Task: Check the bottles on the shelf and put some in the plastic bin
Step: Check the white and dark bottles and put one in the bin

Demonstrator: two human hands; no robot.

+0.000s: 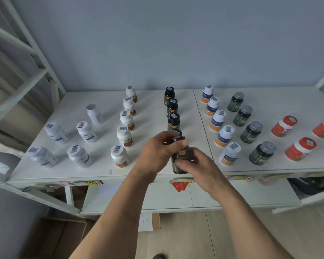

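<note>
On the shelf (157, 176) stand five white bottles with blue labels (86, 131), five white bottles with brown labels (124, 136), three black bottles (174, 121), five white bottles with orange bases (218, 120), four green bottles (251, 131) and four red bottles (283, 126). A fourth black bottle (180, 161) is held in two hands (157, 152).

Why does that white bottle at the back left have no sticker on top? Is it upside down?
Cannot tell. The white plastic bottle stands leaning, showing a plain silvery end instead of a blue-stickered cap.
</note>
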